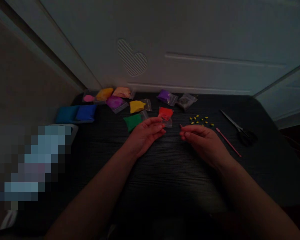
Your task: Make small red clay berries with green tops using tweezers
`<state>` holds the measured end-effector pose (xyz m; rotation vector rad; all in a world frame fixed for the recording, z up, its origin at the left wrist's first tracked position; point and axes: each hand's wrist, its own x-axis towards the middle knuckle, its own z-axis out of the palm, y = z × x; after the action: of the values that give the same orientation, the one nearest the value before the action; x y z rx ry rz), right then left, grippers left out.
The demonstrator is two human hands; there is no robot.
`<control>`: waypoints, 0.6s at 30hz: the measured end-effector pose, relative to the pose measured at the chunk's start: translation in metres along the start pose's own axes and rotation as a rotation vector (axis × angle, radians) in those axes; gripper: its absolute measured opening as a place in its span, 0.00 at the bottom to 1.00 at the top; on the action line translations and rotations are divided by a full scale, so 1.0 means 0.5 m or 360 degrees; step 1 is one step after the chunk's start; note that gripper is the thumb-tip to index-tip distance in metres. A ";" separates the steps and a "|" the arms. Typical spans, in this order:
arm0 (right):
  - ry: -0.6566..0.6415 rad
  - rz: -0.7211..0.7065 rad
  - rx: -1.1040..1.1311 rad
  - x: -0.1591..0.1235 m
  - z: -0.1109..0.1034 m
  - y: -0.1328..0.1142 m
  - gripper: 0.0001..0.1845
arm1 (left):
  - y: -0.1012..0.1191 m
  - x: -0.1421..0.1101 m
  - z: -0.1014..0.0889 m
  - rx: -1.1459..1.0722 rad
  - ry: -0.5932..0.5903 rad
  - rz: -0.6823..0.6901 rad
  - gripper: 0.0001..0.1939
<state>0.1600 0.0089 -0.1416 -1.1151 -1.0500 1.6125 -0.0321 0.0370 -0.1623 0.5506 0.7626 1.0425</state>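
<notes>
Thumb and fingers pinched, my left hand holds a tiny red piece of clay at the fingertips, mostly covered by them. It is just in front of an open-looking clear bag of red clay. My right hand is closed in a pinch on a thin pinkish tool, whose small tip sticks out past the fingers; the rest is hidden. The hands are apart, above the dark table. Beyond my right hand lie several small yellow-and-dark pieces.
Bags of green, yellow, purple and grey clay lie toward the wall. Blue packs are at left, beside a blurred screen. On the right are a pink stick tool and scissors.
</notes>
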 end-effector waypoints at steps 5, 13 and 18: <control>0.0015 -0.0176 -0.0413 0.000 -0.007 0.004 0.09 | 0.000 -0.002 0.001 -0.0012 -0.0014 -0.0023 0.11; -0.0115 -0.0716 -0.1812 -0.001 -0.004 0.004 0.07 | -0.001 -0.003 -0.001 -0.0011 -0.0040 -0.0051 0.10; -0.0131 -0.0775 -0.2259 0.006 -0.003 0.014 0.12 | -0.002 -0.004 0.001 -0.0007 -0.0028 -0.0071 0.08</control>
<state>0.1594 0.0103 -0.1491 -1.4157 -2.4105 0.3454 -0.0317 0.0349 -0.1622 0.5361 0.7537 0.9966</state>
